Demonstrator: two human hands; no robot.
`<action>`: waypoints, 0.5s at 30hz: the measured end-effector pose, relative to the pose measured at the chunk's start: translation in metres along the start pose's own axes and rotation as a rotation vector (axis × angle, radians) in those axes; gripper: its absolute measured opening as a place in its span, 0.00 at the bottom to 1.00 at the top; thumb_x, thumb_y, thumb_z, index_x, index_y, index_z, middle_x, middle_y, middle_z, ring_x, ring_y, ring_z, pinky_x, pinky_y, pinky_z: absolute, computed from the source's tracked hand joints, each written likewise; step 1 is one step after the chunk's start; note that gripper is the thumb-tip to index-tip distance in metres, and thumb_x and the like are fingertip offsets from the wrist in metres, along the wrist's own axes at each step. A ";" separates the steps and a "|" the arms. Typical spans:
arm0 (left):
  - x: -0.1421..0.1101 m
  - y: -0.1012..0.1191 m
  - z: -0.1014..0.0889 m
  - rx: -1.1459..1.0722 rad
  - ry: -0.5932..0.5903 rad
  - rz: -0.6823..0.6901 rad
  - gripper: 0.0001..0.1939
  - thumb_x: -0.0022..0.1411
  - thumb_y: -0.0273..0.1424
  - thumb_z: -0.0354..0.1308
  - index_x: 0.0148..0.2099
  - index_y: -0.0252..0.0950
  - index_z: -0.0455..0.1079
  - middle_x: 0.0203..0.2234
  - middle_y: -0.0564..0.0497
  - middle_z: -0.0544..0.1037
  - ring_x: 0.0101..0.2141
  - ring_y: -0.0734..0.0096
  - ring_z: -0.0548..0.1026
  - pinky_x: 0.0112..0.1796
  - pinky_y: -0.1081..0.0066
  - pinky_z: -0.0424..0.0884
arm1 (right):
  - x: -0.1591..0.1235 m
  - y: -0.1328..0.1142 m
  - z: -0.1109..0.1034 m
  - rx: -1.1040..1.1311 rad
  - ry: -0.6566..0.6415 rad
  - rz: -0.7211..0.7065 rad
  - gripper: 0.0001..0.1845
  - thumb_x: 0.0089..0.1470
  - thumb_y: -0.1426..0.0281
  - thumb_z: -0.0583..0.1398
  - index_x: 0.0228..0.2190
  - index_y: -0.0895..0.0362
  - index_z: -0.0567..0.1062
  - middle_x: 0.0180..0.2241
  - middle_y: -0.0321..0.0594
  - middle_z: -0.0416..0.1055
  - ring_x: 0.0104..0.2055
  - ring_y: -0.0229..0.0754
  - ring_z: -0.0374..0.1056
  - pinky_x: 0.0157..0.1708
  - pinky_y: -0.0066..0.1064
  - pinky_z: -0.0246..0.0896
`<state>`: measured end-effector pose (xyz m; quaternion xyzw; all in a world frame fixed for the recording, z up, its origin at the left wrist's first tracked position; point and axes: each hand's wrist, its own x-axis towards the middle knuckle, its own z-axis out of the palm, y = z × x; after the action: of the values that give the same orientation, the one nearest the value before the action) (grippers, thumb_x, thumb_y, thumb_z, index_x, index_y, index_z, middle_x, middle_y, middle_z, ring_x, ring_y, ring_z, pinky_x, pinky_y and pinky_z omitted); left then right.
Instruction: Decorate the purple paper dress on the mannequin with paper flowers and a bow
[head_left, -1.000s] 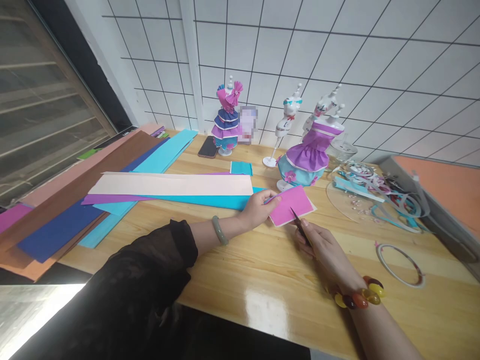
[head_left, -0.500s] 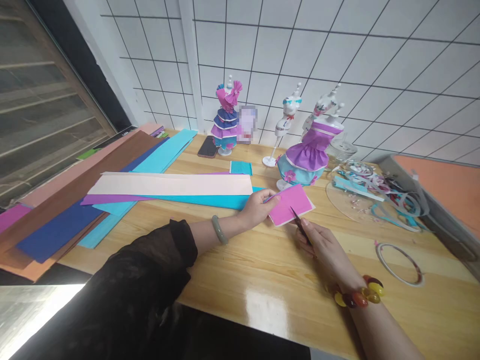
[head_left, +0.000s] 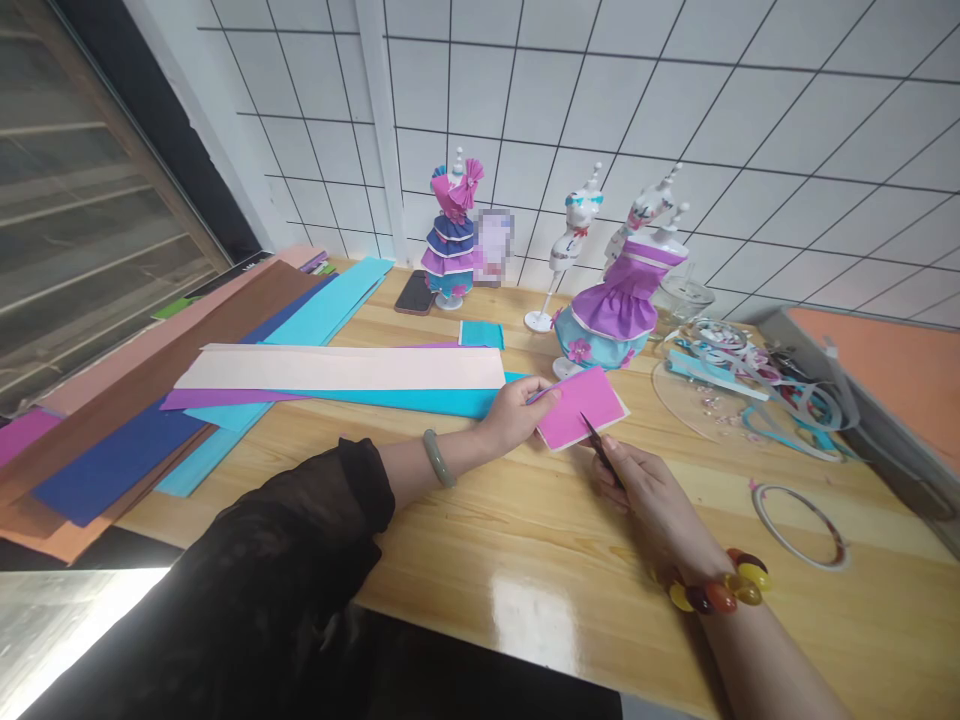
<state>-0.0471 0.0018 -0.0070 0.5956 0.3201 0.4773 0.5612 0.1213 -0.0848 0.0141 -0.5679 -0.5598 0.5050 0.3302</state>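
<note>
My left hand (head_left: 517,415) pinches the left edge of a folded pink paper piece (head_left: 589,400), thumb on top, holding it above the table. My right hand (head_left: 634,475) is closed around dark scissors (head_left: 598,448). One blade lies over the pink paper near its lower edge; the handles are mostly hidden by my fingers. Just behind the left hand is a long pale pink paper strip (head_left: 345,368), lying over a blue strip (head_left: 420,403) and a purple one. Beyond the pink paper stands a small mannequin in a purple and light-blue paper dress (head_left: 626,300).
More mannequins stand by the tiled wall, one in a layered dress (head_left: 450,245). A phone (head_left: 414,292) and a small blue piece (head_left: 482,334) lie nearby. Folded coloured papers (head_left: 127,440) fill the left. Ribbons (head_left: 750,375), a white ring (head_left: 799,527) and a grey box (head_left: 870,430) are at right.
Almost nothing differs. The pink paper and the scissors blade have shifted up very slightly; both hands keep their hold.
</note>
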 end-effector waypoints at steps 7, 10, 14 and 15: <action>0.000 0.000 0.000 0.001 0.005 0.000 0.15 0.56 0.41 0.53 0.31 0.32 0.65 0.26 0.53 0.68 0.28 0.77 0.64 0.31 0.75 0.60 | 0.001 0.002 0.000 0.006 0.013 0.011 0.24 0.58 0.53 0.48 0.19 0.56 0.59 0.17 0.30 0.48 0.19 0.32 0.44 0.19 0.28 0.40; 0.000 0.001 0.000 0.003 -0.001 0.000 0.15 0.56 0.41 0.53 0.31 0.32 0.65 0.25 0.53 0.68 0.28 0.77 0.64 0.31 0.76 0.60 | 0.001 0.002 -0.001 0.006 0.013 0.012 0.24 0.57 0.53 0.48 0.19 0.56 0.59 0.17 0.30 0.48 0.19 0.32 0.44 0.19 0.28 0.40; -0.001 0.003 0.000 0.003 -0.004 -0.015 0.15 0.56 0.41 0.53 0.31 0.32 0.65 0.26 0.54 0.67 0.28 0.78 0.64 0.31 0.76 0.60 | 0.000 0.002 -0.002 -0.004 0.008 0.006 0.24 0.58 0.53 0.48 0.19 0.56 0.58 0.17 0.30 0.49 0.19 0.32 0.44 0.19 0.28 0.40; -0.001 0.003 0.000 0.003 -0.002 -0.022 0.15 0.56 0.41 0.53 0.32 0.32 0.65 0.26 0.54 0.67 0.28 0.78 0.64 0.31 0.76 0.60 | -0.001 0.003 -0.002 -0.007 0.008 0.004 0.24 0.58 0.53 0.48 0.19 0.56 0.58 0.17 0.30 0.49 0.19 0.32 0.44 0.19 0.28 0.40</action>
<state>-0.0482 0.0010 -0.0044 0.5935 0.3268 0.4697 0.5660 0.1239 -0.0855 0.0124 -0.5721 -0.5592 0.5015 0.3295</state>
